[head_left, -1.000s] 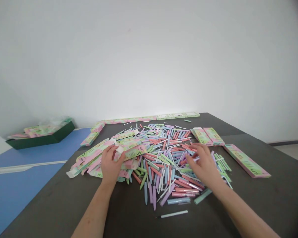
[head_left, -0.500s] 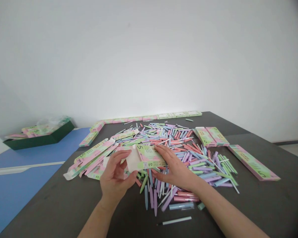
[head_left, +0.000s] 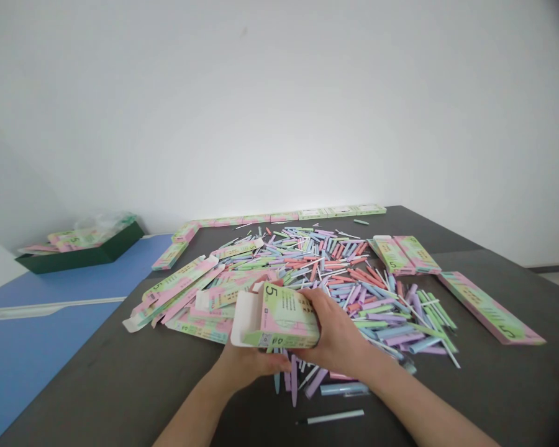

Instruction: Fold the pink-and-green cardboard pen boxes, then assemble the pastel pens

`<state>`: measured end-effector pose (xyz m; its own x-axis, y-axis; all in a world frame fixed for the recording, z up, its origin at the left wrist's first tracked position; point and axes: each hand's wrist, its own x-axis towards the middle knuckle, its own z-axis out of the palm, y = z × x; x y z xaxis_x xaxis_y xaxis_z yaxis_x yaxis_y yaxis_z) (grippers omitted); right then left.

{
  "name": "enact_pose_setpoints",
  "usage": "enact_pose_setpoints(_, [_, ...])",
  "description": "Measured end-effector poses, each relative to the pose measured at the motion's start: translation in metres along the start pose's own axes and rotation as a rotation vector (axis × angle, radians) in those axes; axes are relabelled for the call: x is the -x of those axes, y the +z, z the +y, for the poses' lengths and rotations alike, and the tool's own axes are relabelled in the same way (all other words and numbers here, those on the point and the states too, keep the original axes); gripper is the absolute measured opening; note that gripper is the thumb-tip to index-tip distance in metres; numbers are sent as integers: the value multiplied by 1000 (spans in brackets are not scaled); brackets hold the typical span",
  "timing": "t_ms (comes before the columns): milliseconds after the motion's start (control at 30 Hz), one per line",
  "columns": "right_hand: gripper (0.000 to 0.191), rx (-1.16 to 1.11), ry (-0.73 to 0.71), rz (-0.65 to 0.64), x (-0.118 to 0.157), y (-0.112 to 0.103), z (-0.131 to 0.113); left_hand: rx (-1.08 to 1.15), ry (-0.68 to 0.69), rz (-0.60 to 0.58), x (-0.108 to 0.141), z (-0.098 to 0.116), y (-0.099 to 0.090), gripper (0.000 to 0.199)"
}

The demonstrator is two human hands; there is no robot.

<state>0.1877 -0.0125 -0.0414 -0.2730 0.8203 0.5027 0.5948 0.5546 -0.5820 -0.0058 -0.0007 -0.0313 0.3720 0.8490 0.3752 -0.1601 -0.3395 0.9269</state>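
While the left hand (head_left: 246, 367) cups the underside of an open-ended pastel cardboard pen box (head_left: 279, 320), the right hand (head_left: 334, 335) grips its right end with closed fingers, holding it just above a heap of loose pastel pens (head_left: 354, 292) on the dark table (head_left: 503, 391). Flat cartons (head_left: 179, 287) lie beside the heap.

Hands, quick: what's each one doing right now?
Left hand: closed, holding the pink-and-green carton from underneath.
Right hand: closed, gripping the same carton's right end.
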Motion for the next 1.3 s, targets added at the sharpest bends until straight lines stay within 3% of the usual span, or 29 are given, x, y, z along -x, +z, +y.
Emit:
enact_pose_setpoints(100, [85, -3, -44, -12, 5, 7, -6, 58, -164, -175, 4, -1, 3, 82])
enact_pose_setpoints(200, [84, -27, -38, -68, 9, 10, -11, 79, -192, -231, 6, -3, 0, 76])
enact_pose_setpoints(333, [74, -16, 1, -161, 11, 10, -15, 97, -97, -163, 1, -6, -2, 82])
enact_pose_setpoints(467, [72, -18, 39, -173, 13, 13, -17, 94, 32, -75, -5, -6, 0, 85])
enact_pose_setpoints(633, [83, -62, 174, -193, 16, 16, -22, 160, -5, -123, 0, -13, -5, 74])
enact_pose_setpoints(767, [90, -21, 186, -109, 17, 18, -22, 128, -82, 54, 5, -24, -7, 49])
enact_pose_setpoints(867, [79, -76, 141, -84, 18, 20, -22, 4, -75, 236, 2, -25, -4, 43])
enact_pose_setpoints(1033, [58, -234, 90, -139, 23, 30, -22, -271, -56, 359, -2, -18, 0, 72])
enact_pose_setpoints(1167, [62, -180, 40, -25, 27, 41, -21, -461, 41, 330, 3, -13, 6, 93])
enact_pose_setpoints(1300, [74, -88, -184, 60, 27, 44, -25, -659, 53, 287, 8, -3, 11, 97])
